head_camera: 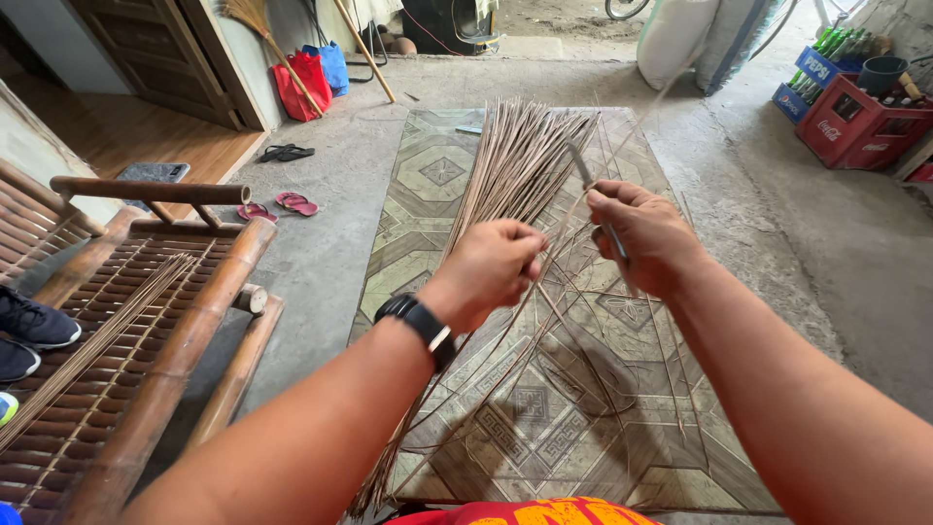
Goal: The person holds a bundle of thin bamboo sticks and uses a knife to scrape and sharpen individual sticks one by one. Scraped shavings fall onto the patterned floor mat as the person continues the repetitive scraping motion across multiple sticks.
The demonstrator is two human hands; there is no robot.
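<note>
**Two hands at a bundle of dry leaf ribs**

Seen from the head camera, the person sits over a patterned mat (428, 175) spread on the concrete floor. The left hand (491, 267), with a black watch (420, 326) on its wrist, is closed in a loose fist round a thin leaf rib (559, 243), fingers curled in and the thumb pressed against them. The right hand (646, 233) is just beside it, also closed, gripping a small knife (586, 175) whose narrow blade points up and away from the knuckles. The rib runs between the two hands and passes close by the blade; whether blade and rib touch I cannot tell.

Beyond the hands a thick bundle of ribs (515, 160) fans out over the mat, its far ends spread wide and its near end running down under the left forearm. Loose strands (583, 321) lie scattered across the mat below the hands.

To the left stands a bamboo bench (185, 331) with a few long sticks (92, 350) laid across its slats and a dark shoe (34, 321) at its edge. Pink sandals (282, 204) sit on the floor near the bench. A broom (262, 34) leans on the far wall by a red bag (299, 83). At the far right is a red crate (855, 126) of bottles.
</note>
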